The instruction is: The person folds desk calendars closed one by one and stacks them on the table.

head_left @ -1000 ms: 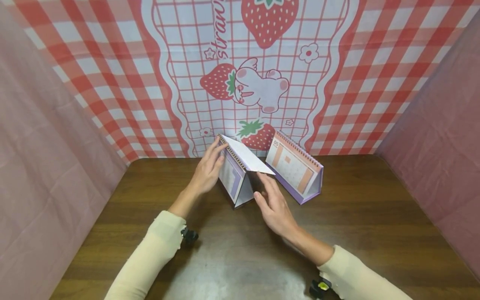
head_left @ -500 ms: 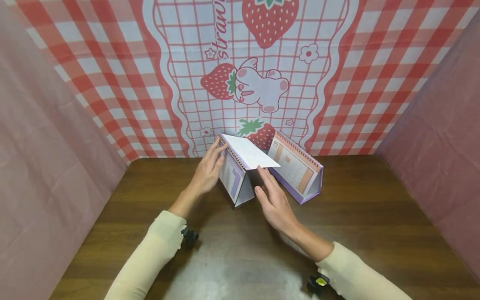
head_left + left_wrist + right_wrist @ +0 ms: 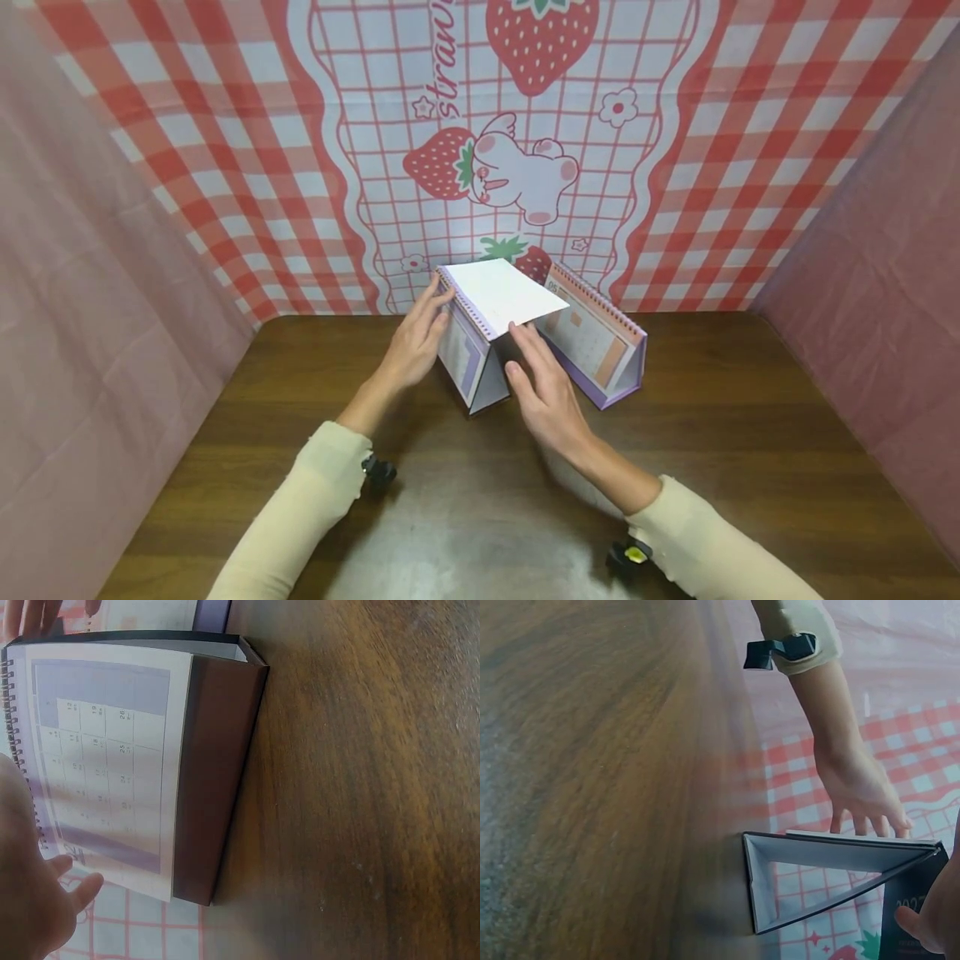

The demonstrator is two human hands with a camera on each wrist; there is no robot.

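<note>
A spiral-bound desk calendar (image 3: 462, 357) with purple-and-white month pages stands like a tent at the table's middle. My left hand (image 3: 407, 343) rests straight fingers along its coil at the top. A white sheet (image 3: 504, 293) sticks out from the coil over the back. At its near edge are the outstretched fingers of my right hand (image 3: 551, 404), with the thumb held apart. From the right wrist, a dark panel marked 2027 (image 3: 901, 922) shows beside that hand. The left wrist view shows the calendar's month grid (image 3: 105, 769) and brown base (image 3: 217, 780).
Just right stands a second desk calendar (image 3: 588, 333), orange and white on a purple base, partly covered by the raised sheet. The brown wooden table (image 3: 450, 508) reaches a strawberry-print cloth (image 3: 525, 175) behind. Pink curtains (image 3: 877, 275) hang at both sides.
The sheet has swung up from drooping behind the calendar to nearly level, so more of its white face shows. My right hand has risen slightly with it; the left has stayed put.
</note>
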